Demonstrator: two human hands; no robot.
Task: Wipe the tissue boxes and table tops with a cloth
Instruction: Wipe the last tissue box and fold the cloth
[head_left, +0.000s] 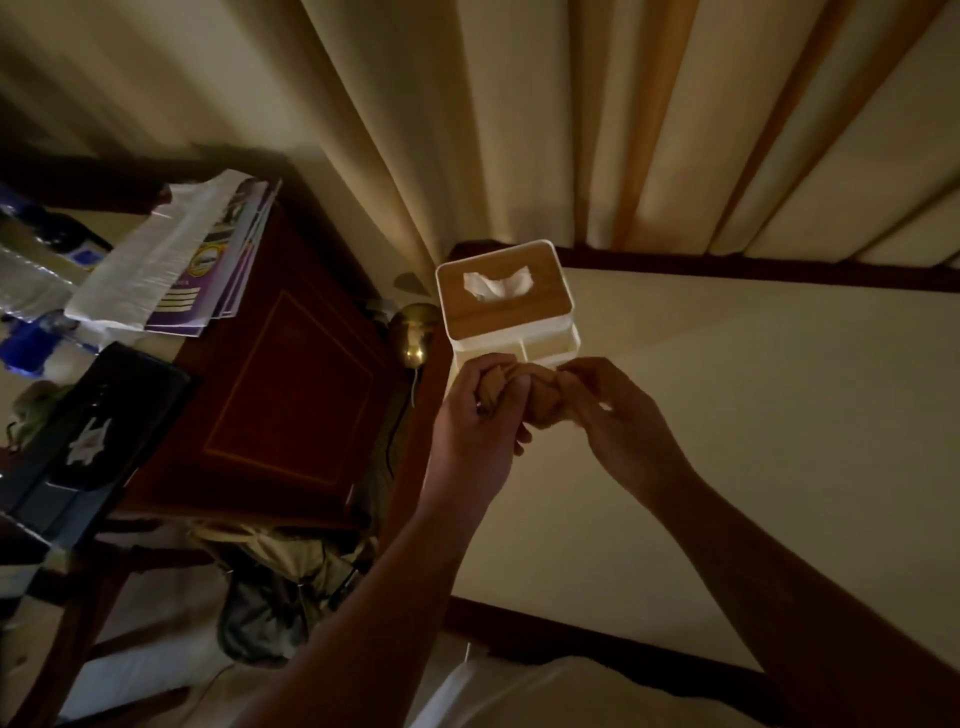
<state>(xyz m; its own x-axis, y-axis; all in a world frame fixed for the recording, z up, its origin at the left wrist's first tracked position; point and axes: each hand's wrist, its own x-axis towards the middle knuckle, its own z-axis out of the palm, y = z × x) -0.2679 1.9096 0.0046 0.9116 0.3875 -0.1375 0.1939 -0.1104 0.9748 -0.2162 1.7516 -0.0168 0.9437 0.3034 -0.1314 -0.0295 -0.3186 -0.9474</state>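
Cloth: tan, bunched into a wad, held low over the pale table top near its nine o'clock edge. Left hand has its fingers curled round one end, and right hand pinches the other. Tissue box, white with a wooden lid, sits on the table at twelve o'clock from the wad, just beyond it, its long axis roughly twelve-to-six. Left hand looks nearer its front compartments. Curtain hangs behind. Dark cabinet with magazines stands at nine o'clock.

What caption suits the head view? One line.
Left hand and right hand grip a tan cloth near a wooden-lidded tissue box.
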